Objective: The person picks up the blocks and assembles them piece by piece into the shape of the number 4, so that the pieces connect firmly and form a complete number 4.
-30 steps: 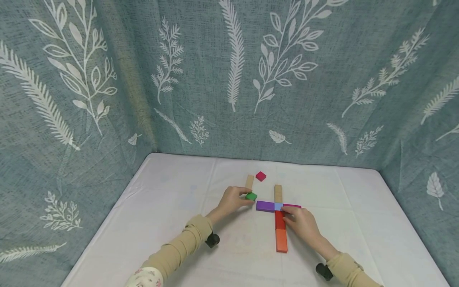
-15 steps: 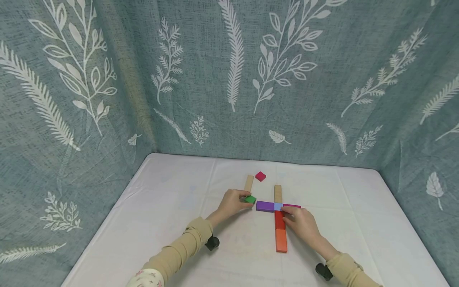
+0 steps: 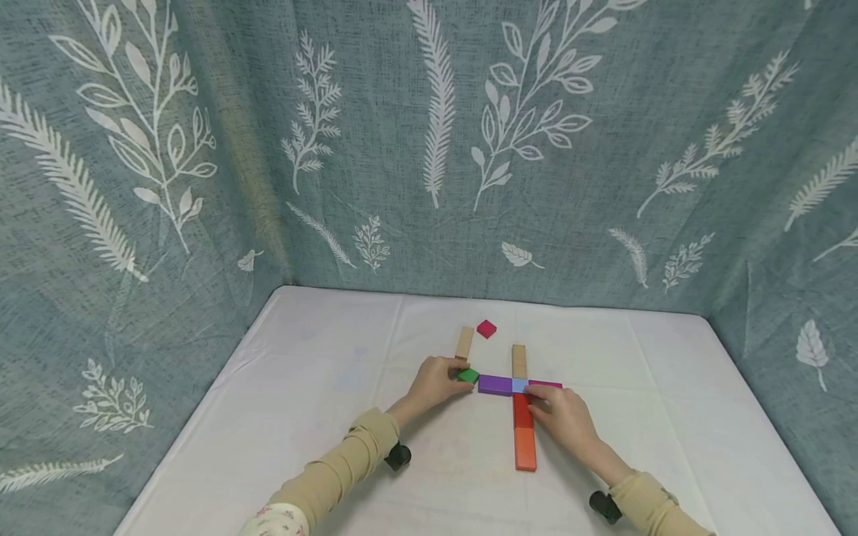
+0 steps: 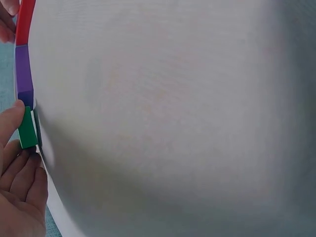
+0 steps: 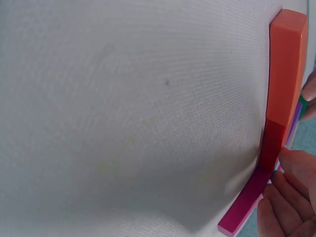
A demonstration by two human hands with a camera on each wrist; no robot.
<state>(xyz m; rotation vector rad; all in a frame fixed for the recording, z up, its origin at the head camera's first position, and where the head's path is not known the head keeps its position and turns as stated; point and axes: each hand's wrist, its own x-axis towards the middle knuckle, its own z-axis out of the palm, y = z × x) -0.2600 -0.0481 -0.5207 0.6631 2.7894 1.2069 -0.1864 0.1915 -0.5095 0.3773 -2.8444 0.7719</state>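
At the left end of the cross of blocks, my left hand pinches a small green block between thumb and fingers. The green block is turned cornerwise, its right corner right at the end of the purple block. My right hand rests at the cross's centre. Its index finger touches the light blue square block, while the thumb lies against the red block. To the right runs a magenta block, partly behind the fingers. An orange block continues the line toward me.
A light wooden block forms the far arm of the cross. Another wooden block lies just beyond the left hand, near a small crimson diamond-shaped block. The white-covered table meets a patterned blue-green curtain behind.
My left hand has moved slightly toward me, bringing the green block down level with the purple block's left end. The right hand has stayed in place.
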